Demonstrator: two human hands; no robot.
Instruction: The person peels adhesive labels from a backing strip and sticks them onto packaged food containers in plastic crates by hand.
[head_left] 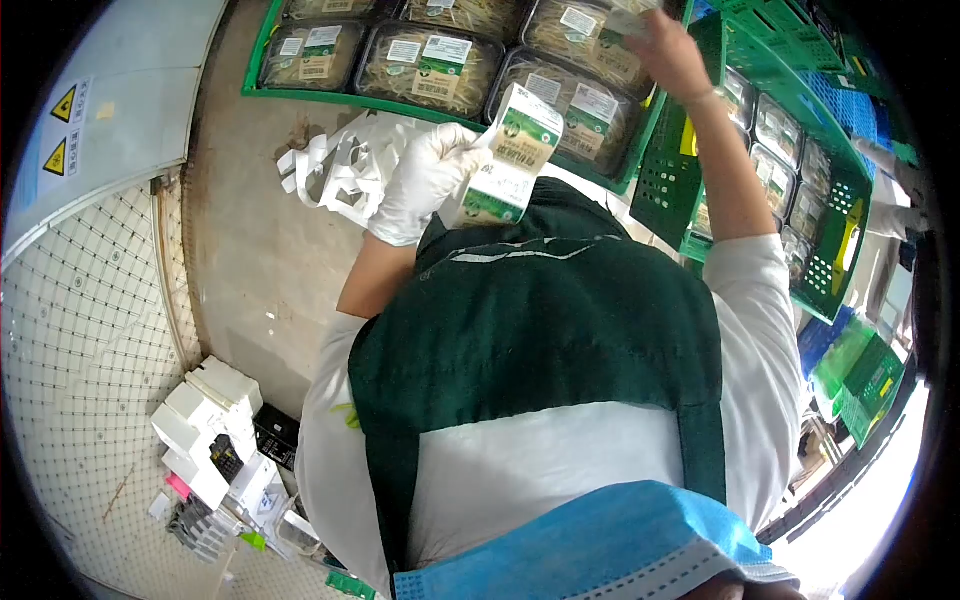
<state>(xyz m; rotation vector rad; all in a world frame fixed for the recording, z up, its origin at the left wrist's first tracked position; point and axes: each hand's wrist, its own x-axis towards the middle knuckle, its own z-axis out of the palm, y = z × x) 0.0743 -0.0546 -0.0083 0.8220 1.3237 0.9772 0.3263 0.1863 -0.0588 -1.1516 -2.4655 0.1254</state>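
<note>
My left hand (425, 180), in a white glove, is closed on a strip of printed labels (516, 158) that hangs in front of my dark green apron. My right hand (672, 55) is bare and blurred; its fingers pinch a small label (628, 24) over the far right packs. Under it lies a green crate (420, 112) filled with clear-lidded black plastic packs of what look like bean sprouts. One labelled pack (430, 68) sits in the near row, and another pack (570, 110) is just beyond the label strip.
White backing-paper strips (335, 170) lie heaped left of my gloved hand. On the right stand a green crate (850, 190) of more packs and further crates. White boxes (205, 410) and a black device (277, 435) are at lower left, near a panel (110, 110) with warning signs.
</note>
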